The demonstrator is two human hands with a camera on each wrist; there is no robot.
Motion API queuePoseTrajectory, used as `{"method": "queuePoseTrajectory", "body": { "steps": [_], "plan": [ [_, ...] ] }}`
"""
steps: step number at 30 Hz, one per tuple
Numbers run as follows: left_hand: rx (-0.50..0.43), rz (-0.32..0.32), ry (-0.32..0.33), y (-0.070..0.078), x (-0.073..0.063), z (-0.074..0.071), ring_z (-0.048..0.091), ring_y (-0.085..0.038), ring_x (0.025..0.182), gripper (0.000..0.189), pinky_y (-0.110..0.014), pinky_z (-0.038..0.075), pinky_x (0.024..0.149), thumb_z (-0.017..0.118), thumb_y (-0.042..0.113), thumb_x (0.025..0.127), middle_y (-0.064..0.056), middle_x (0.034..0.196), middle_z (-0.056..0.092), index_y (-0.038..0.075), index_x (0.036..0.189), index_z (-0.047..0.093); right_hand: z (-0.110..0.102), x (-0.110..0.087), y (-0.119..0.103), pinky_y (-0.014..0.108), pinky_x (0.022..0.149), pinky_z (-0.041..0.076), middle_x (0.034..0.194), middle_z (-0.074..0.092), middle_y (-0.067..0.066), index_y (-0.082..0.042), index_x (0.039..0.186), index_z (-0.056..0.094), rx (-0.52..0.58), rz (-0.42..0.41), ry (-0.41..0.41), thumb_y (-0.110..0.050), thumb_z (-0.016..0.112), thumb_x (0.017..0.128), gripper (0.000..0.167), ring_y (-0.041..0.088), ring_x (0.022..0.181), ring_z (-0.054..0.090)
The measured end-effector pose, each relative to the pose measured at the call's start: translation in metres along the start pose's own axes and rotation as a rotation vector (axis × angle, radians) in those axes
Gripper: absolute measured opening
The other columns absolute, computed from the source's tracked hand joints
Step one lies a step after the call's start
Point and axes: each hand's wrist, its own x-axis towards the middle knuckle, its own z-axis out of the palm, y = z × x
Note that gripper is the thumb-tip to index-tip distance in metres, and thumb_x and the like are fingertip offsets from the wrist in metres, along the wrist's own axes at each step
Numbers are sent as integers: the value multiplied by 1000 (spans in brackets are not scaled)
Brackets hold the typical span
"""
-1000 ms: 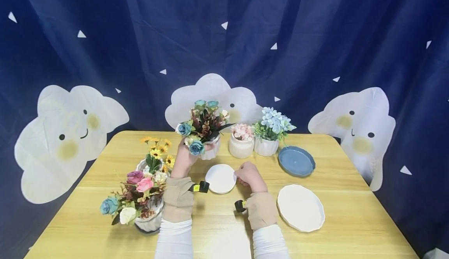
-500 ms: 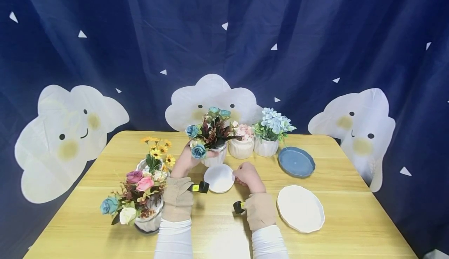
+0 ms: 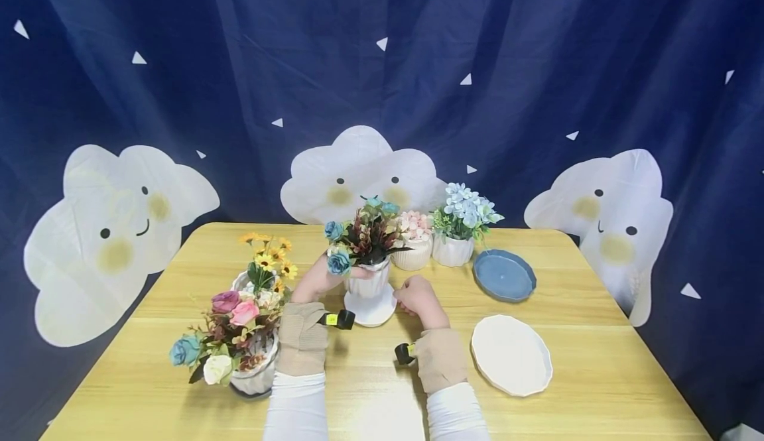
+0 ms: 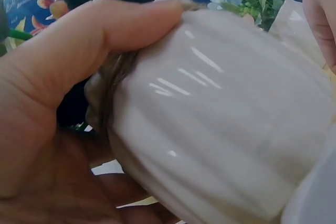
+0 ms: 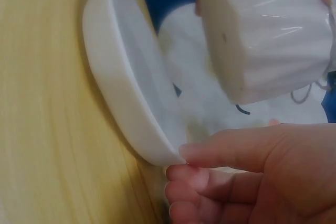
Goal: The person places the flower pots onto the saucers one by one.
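My left hand (image 3: pixel 319 280) grips a white ribbed flower pot (image 3: pixel 367 284) near its rim, thumb on one side and fingers round the other. Blue roses and dark reddish leaves (image 3: pixel 373 234) fill this pot. Below it on the table lies a small round white saucer (image 3: pixel 365 316). In the right wrist view a gap shows between the pot's base (image 5: pixel 231 45) and the saucer (image 5: pixel 118 72), the pot hanging above. My right hand (image 3: pixel 420 300) pinches the saucer's edge between thumb and forefinger, its other fingers curled.
Pink flowers in a ribbed pot (image 3: pixel 412 255) and a blue-flowered pot (image 3: pixel 453 251) stand behind. To the right lie a blue tray (image 3: pixel 505 275) and a larger white tray (image 3: pixel 512 356). Potted roses (image 3: pixel 253 378) and yellow flowers (image 3: pixel 265 263) stand left, close to my left forearm.
My left hand has brought the flower pot down and to the right, over the saucer. The saucer has shifted slightly left, with my right hand still at its edge.
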Motion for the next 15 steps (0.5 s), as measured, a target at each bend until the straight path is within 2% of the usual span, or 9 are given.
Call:
{"method": "queuePoseTrajectory", "body": {
  "steps": [3,6,9,12,15],
  "plan": [
    [-31,-78,-22,-3,-3,0,49,-33,121,71,-50,36,105,87,23,64,-14,132,54,4,125,56,0,0,0,22,40,44,55,58,8,-2,65,58,-5,0,-3,-5,60,81,16,13,43,48],
    [-79,-30,-110,1,-6,-1,44,-34,127,79,-51,32,108,84,14,68,-15,138,49,6,137,46,0,0,0,22,40,44,55,58,9,-3,65,58,-9,3,-4,-5,60,81,17,13,43,48],
    [-97,66,-212,5,-9,-3,37,-34,134,90,-50,26,112,80,6,72,-14,146,41,9,147,31,1,1,0,23,41,44,55,58,9,-3,64,57,-9,2,-2,-6,60,81,17,13,43,48],
    [-52,107,-263,6,-10,-3,36,-32,135,88,-48,26,112,78,8,75,-13,147,40,8,148,30,1,0,0,24,41,45,55,58,9,-3,64,58,-4,-10,-2,-5,60,80,16,13,43,48],
    [-19,103,-310,4,-10,-3,40,-29,133,82,-46,27,112,77,12,77,-11,145,44,8,146,33,1,0,1,24,41,45,53,56,7,-2,64,58,5,-17,-5,-4,60,79,15,14,43,48]
  ]
}}
